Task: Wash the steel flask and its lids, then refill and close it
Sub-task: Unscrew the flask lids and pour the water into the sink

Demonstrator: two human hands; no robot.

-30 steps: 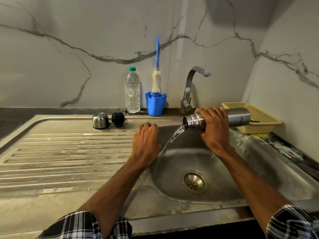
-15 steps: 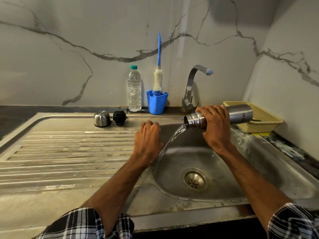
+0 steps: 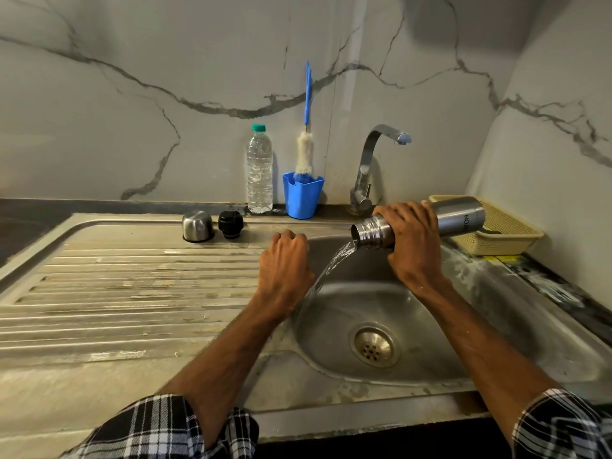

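Observation:
My right hand (image 3: 410,240) grips the steel flask (image 3: 460,215) around its middle and holds it almost level over the sink bowl (image 3: 440,329), mouth to the left. Water streams from the mouth down into the bowl. My left hand (image 3: 284,266) rests on the bowl's left rim with its fingers curled over the edge, holding nothing. On the drainboard at the back stand the steel outer lid (image 3: 197,225) and the black inner lid (image 3: 230,224), side by side.
A clear water bottle (image 3: 259,170) with a green cap, a blue cup (image 3: 303,195) holding a bottle brush (image 3: 305,150) and the tap (image 3: 374,160) stand along the back wall. A yellow basket (image 3: 510,233) sits right of the sink. The ribbed drainboard (image 3: 126,293) spreads left.
The flask keeps pouring water into the bowl. Both hands hold nearly the same places; only the view has shifted slightly.

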